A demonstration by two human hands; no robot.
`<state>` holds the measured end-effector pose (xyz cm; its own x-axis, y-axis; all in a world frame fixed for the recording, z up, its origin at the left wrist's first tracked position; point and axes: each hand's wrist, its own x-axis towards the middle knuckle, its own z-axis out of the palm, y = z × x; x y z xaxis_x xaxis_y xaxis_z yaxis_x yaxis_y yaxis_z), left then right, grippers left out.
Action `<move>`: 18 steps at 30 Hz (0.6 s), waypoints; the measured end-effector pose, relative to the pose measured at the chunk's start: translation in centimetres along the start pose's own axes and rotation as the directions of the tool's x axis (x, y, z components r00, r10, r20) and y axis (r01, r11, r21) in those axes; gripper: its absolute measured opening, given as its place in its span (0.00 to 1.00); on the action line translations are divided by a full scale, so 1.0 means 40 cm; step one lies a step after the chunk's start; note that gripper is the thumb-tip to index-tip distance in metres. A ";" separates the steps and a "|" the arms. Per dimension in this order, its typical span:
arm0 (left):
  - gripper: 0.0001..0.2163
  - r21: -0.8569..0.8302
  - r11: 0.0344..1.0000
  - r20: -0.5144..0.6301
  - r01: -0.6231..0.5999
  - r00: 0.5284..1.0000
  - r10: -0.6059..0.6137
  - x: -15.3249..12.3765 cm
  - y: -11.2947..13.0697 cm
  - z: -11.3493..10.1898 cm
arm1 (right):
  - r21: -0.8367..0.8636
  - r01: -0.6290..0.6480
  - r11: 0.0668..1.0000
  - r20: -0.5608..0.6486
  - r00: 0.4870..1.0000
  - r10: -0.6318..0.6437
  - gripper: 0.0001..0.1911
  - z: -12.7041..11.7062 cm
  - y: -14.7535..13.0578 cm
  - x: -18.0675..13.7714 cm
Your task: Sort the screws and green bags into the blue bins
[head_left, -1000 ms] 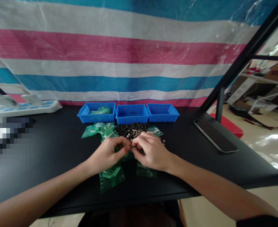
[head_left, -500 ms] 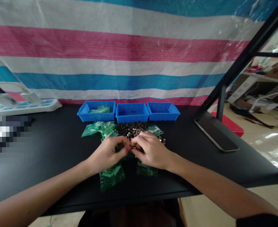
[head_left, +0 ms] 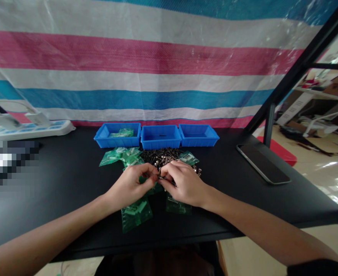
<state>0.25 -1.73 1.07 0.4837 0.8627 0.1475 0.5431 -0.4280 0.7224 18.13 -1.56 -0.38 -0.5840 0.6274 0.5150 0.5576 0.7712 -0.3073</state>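
Observation:
My left hand (head_left: 131,186) and my right hand (head_left: 182,182) meet at the middle of the black table (head_left: 56,180), fingertips pinched together over a small metal part from the pile of dark screws (head_left: 163,157) just behind them. What exactly each pinch holds is too small to name. Green plastic bags (head_left: 136,212) lie under and around both hands, with more green bags (head_left: 119,155) to the left of the screw pile.
Three blue bins stand in a row at the back: the left bin (head_left: 117,135) holds green bags, the middle bin (head_left: 160,137) and right bin (head_left: 198,135) look nearly bare. A phone (head_left: 262,164) lies at the right. A white power strip (head_left: 27,128) sits far left.
Both hands stay in place; the fingertips have shifted slightly up and closer together over the small part.

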 end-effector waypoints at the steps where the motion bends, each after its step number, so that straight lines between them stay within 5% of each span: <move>1: 0.07 -0.005 1.000 0.002 0.005 1.000 -0.005 0.000 0.000 0.000 | 0.002 0.003 1.000 -0.003 1.000 -0.003 0.03 0.000 0.000 0.000; 18: 0.07 -0.036 0.999 0.005 -0.030 1.000 0.030 -0.001 -0.002 0.002 | 0.042 0.003 0.999 -0.016 1.000 -0.002 0.03 0.000 0.008 -0.002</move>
<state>0.24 -1.77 0.95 0.5032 0.8481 0.1659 0.5033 -0.4436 0.7416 18.36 -1.35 -0.54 -0.5761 0.6240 0.5280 0.5309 0.7768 -0.3388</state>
